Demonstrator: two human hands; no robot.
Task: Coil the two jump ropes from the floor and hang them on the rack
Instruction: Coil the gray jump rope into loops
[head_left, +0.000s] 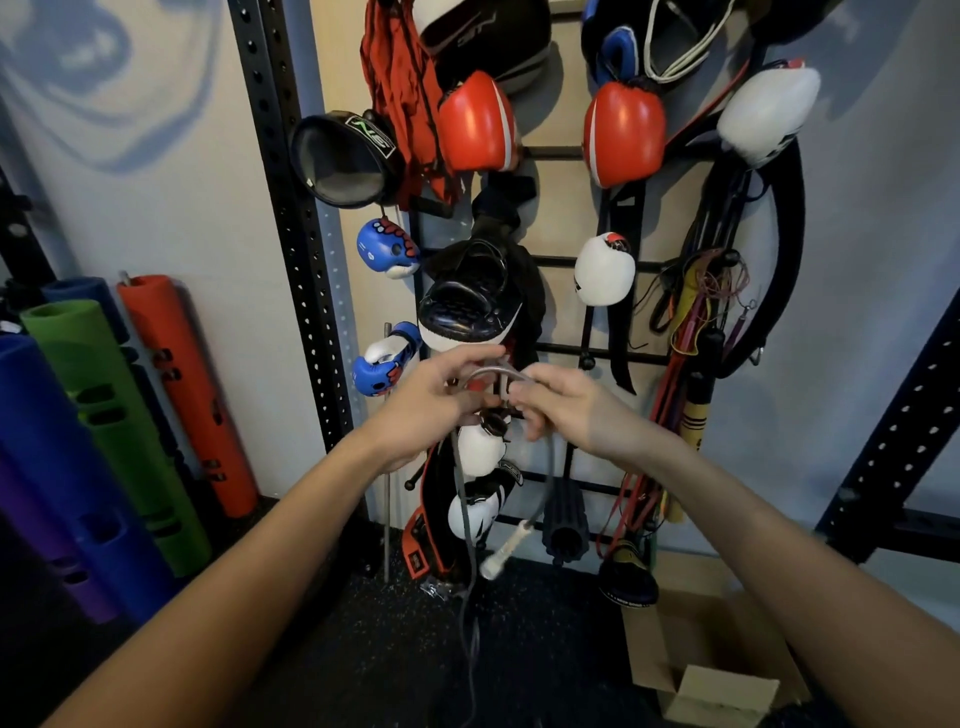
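As left hand (431, 402), right hand (563, 408) grip jump rope (493, 370), handle (506, 551) dangling

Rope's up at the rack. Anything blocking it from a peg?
Partly. The left hand and right hand hold the grey jump rope at the rack, where hanging gear crowds in: a black-and-white glove just above, a white glove just below. The bar to the right looks bare.
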